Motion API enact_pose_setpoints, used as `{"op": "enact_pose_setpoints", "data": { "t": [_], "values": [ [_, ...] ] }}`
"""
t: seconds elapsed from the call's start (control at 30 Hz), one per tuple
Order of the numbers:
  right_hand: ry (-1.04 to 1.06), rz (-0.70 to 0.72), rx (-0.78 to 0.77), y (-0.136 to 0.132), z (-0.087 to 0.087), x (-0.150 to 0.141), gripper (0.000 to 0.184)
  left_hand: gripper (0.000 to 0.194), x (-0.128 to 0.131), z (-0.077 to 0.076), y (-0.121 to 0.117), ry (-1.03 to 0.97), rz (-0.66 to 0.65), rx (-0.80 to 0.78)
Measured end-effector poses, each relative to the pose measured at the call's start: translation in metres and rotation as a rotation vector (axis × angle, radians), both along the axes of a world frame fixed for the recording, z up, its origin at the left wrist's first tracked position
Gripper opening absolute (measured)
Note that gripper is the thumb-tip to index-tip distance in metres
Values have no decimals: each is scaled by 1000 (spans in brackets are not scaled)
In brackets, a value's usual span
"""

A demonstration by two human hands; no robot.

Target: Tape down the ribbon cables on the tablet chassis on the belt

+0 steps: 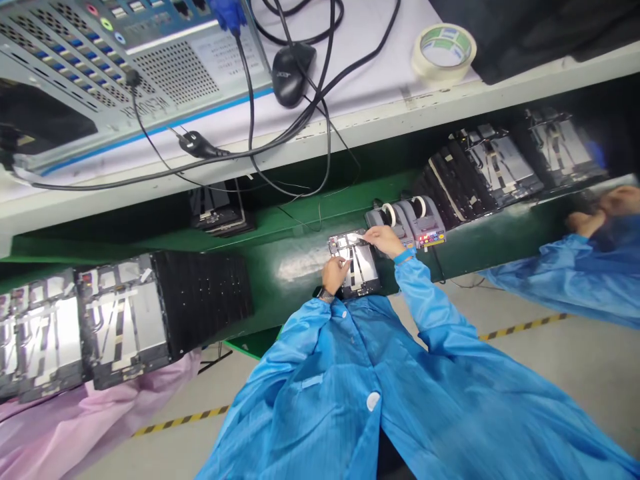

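In front of my body an opened tablet unit [367, 267] lies on the green bench, its silvery inner plate and dark ribbon cables facing up. My right hand [384, 240] is closed in a pinch over its upper right corner, on what looks like a small white strip of tape [356, 237]. At the unit's left side rests my left hand [334, 276], thumb and fingers drawn together over the inner parts. Whatever those fingers hold is too small to make out. Just right of my right hand stand two grey tape dispensers [423, 223] with white rolls.
Stacks of similar units stand left [123, 320] and right [500, 167] on the green bench [295, 267]. A white shelf [370, 133] above carries a computer case, cables, a mouse [293, 73] and a tape roll [444, 53]. Co-workers' sleeves show at right [585, 280] and lower left [130, 407].
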State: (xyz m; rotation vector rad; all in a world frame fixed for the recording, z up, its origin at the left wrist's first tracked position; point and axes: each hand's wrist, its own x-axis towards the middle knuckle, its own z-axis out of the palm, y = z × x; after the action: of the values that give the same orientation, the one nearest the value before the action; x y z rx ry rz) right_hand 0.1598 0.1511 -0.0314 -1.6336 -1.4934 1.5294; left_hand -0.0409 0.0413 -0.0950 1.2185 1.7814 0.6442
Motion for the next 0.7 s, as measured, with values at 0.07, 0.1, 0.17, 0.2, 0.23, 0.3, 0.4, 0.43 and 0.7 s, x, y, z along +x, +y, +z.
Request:
{"op": "enact_pose_setpoints", "data": {
  "t": [0.07,0.1,0.17,0.2,0.23,0.3,0.4,0.43,0.7],
  "values": [
    [49,-58,-3,-9,9,12,36,24,15,1,6,44,-22,-76],
    [67,-73,-14,-14,12,16,38,23,21,2,10,63,-16,-116],
    [101,-101,-49,-23,15,18,40,21,29,3,17,95,-24,-183],
    [114,-120,-67,-27,15,18,41,20,31,3,19,114,-39,-206],
    [123,-139,-84,-31,15,18,41,20,31,4,20,138,-58,-219],
    [136,-158,-105,-35,12,16,40,21,30,6,20,200,-83,-222],
    [129,-144,-106,-37,10,16,34,20,27,11,20,325,-97,-201],
    [122,-133,-103,-38,9,15,32,21,27,13,21,360,-108,-195],
    [-143,146,-104,-28,-3,-14,11,27,15,18,20,396,-117,-141]
  ]
}}
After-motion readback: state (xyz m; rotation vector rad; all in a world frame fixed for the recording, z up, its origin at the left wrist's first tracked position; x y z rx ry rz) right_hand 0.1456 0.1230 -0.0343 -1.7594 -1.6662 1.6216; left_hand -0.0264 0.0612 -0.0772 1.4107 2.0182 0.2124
